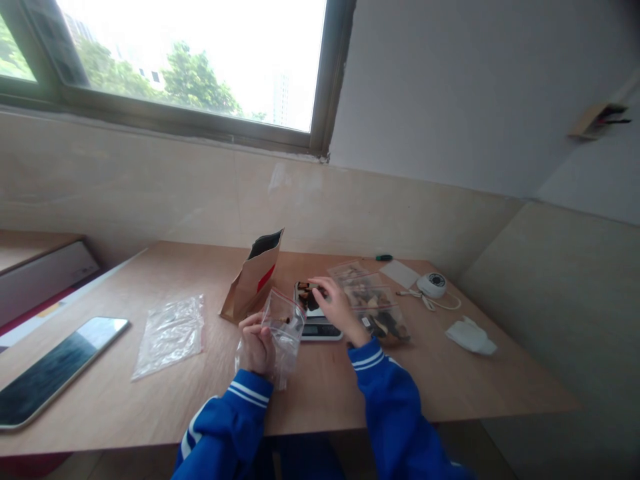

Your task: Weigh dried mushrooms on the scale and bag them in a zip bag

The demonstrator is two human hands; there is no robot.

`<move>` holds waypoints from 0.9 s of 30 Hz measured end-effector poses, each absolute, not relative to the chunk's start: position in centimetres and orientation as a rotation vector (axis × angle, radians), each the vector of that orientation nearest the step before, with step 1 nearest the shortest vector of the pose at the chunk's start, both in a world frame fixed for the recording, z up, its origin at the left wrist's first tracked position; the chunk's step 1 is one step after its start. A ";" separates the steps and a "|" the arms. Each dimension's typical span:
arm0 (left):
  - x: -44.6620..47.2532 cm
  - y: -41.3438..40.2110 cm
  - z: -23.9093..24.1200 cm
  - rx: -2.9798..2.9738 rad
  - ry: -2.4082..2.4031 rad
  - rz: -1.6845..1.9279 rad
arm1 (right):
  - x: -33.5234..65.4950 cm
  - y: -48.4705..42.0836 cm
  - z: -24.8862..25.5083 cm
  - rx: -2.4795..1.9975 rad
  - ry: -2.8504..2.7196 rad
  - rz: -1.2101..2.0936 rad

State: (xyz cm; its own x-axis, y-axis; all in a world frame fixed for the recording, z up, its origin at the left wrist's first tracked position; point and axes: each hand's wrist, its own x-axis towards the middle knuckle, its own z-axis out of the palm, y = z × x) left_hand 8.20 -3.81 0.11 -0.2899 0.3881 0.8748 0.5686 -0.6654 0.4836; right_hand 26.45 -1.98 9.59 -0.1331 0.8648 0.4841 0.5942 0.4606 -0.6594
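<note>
While gripped by left hand (256, 347), clear bag (283, 328) above it.

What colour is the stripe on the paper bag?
Red, on the brown paper bag; the head view shows it.

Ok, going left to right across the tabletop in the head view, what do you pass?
Tablet → empty plastic bags → brown paper pouch → left hand holding a clear bag → right hand over the scale → filled bags → white round device → white cloth.
</note>
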 end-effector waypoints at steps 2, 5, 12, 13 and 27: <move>8.2 -3.7 0.0 -1.795 -1.236 -2.083 | 26.8 -0.5 7.6 -1.422 -1.854 0.241; 8.1 -3.7 -0.1 -1.810 -1.277 -2.076 | 26.6 1.0 5.2 -1.665 -1.954 0.210; 8.0 -3.9 0.1 -1.782 -1.341 -2.067 | 26.3 1.5 3.2 -1.609 -1.999 0.128; 8.0 -3.9 0.1 -1.787 -1.342 -2.060 | 26.4 1.5 3.1 -1.586 -1.981 0.129; 8.1 -3.9 0.1 -1.828 -1.396 -2.051 | 27.6 0.4 3.4 -1.462 -1.783 0.184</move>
